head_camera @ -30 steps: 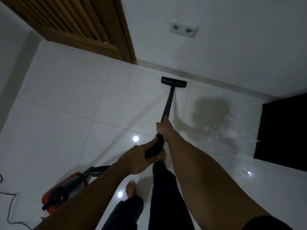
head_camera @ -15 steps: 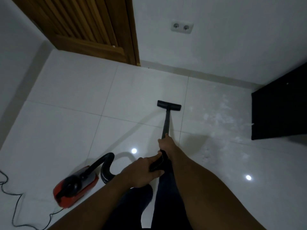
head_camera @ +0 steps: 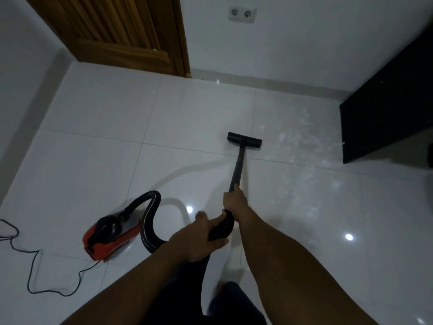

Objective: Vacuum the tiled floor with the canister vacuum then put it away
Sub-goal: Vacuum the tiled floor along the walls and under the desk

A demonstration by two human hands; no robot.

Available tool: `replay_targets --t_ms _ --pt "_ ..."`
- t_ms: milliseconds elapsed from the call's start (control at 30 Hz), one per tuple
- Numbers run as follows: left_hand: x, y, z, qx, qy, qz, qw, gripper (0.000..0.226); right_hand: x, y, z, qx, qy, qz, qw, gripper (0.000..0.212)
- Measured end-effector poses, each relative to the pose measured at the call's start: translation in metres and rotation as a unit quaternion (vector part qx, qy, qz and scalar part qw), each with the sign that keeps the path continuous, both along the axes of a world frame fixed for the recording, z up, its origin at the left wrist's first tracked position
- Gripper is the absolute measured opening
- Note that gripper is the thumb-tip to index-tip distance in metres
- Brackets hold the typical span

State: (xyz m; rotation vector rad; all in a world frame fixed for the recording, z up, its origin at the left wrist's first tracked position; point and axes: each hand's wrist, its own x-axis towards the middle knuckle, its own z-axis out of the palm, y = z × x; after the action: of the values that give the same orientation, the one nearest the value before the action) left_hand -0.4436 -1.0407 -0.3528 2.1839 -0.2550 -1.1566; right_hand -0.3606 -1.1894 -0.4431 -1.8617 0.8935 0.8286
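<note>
Vacuum [head_camera: 111, 233], a small red and black canister, sits on the white tiled floor [head_camera: 93, 127] toward the left, just ahead of the person's left forearm. Its black ribbed hose [head_camera: 150, 221] rises from the top of the canister, arches over, drops in a loop to the floor and runs on under the left hand [head_camera: 198, 240]. That hand is closed around the ribbed end of the hose where it meets the wand [head_camera: 237, 170]. The right hand [head_camera: 234, 201] is wrapped around the wand just above that, so the two hands sit close together, right ahead of left. The wand slopes forward and down to the flat black floor head [head_camera: 244, 141], which lies on the floor beside a grout line near the middle of the room. To the right of the head, a scatter of pale flecks and smears [head_camera: 302, 146] spreads across the tiles toward a black cabinet [head_camera: 386, 109] standing at the right side of the floor. A thin black power cord [head_camera: 35, 261] trails from the rear of the canister in loose bends toward the floor's left edge. At the far edge of the floor, a wooden slatted door [head_camera: 121, 31] stands on the left, and a double wall socket [head_camera: 242, 14] is set in the white wall to its right. The person's dark trousers [head_camera: 234, 301] and one bare foot, blurred, show at the near edge.
</note>
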Motion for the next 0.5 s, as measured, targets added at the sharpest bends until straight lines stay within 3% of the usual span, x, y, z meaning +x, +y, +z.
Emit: replay_targets --t_ms 167,500 --pt "-0.081 -0.006 0.004 -0.018 -0.001 -0.027 0.999 0.082 -0.087 -0.011 0.011 -0.021 -0.010 0.023 0.999 0.069" --pt "-0.241 0.002 0.035 -0.029 0.016 -0.075 0.997 0.076 -0.276 -0.006 0.037 -0.019 -0.004 -0.057 0.998 0.067"
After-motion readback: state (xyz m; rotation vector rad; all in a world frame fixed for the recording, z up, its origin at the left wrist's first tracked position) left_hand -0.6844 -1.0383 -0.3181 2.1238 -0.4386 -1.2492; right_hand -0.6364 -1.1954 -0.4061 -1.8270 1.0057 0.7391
